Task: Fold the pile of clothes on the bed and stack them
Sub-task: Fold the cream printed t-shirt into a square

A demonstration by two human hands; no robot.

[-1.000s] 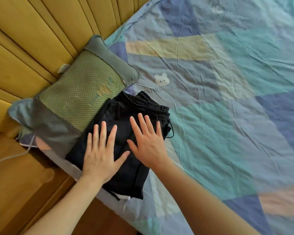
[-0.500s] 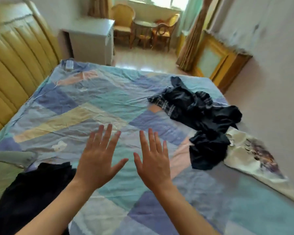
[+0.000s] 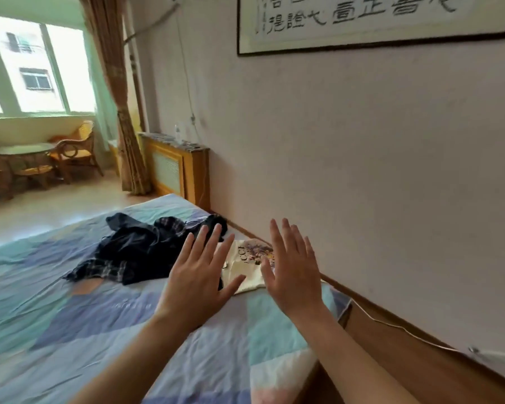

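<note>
Hands up, clothes waiting

While the bedsheet (image 3: 70, 330) stretches out at our left, we see dark clothes (image 3: 134, 252) heaped beside a white shirt (image 3: 245, 263) near the wall. Our left hand (image 3: 199, 275) and right hand (image 3: 292, 272) hover with fingers spread, holding nothing.

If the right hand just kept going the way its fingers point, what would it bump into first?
Probably the cream printed T-shirt lying on the bed just past the right hand. The fingers tilt upward, though, so it might pass over it and reach the wall; depth is unclear.
</note>
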